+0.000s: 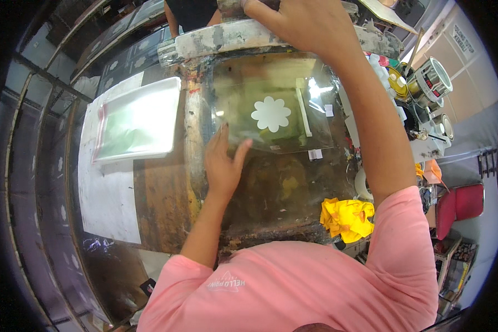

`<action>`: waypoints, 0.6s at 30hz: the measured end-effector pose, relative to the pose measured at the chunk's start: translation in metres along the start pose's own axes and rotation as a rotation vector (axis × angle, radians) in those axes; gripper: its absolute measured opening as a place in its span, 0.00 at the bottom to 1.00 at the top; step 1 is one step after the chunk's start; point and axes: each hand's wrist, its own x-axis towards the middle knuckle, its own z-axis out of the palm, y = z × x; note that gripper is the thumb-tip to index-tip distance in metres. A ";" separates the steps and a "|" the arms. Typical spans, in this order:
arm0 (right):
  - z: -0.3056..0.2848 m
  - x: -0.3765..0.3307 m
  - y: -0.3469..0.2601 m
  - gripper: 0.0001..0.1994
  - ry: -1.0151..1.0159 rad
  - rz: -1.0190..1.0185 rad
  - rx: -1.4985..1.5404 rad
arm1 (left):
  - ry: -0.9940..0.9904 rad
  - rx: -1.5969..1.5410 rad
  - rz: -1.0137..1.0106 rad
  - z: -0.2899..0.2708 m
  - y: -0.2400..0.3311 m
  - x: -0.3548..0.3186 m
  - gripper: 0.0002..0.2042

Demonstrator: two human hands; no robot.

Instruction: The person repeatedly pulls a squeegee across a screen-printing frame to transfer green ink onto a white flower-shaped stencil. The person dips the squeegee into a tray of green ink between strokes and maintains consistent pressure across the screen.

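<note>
Left hand (223,166) is spread, thumb apart, holding nothing visible, at the lower left of a clear sheet (239,110) lying on the stained table (260,191); whether the right hand (310,25), over the paint-splashed bar (221,41), grips anything, I cannot tell. A careless brush of the left fingers could skew or smudge the sheet, which looks glossy and greenish around a white scalloped flower (271,113)

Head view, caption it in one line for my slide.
Left hand beside a pale flower shape, right hand above a paint-stained bar, crumpled yellow cloth nearby.
</note>
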 end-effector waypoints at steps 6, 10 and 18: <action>-0.002 -0.003 -0.004 0.26 0.001 -0.002 -0.003 | 0.210 -0.255 -0.081 -0.028 -0.001 0.050 0.26; 0.003 -0.011 -0.003 0.25 -0.033 0.012 -0.015 | 0.221 -0.163 -0.221 -0.082 -0.047 0.051 0.26; 0.006 -0.009 0.002 0.25 0.055 -0.028 -0.130 | 0.399 0.135 -0.132 -0.183 -0.187 0.117 0.29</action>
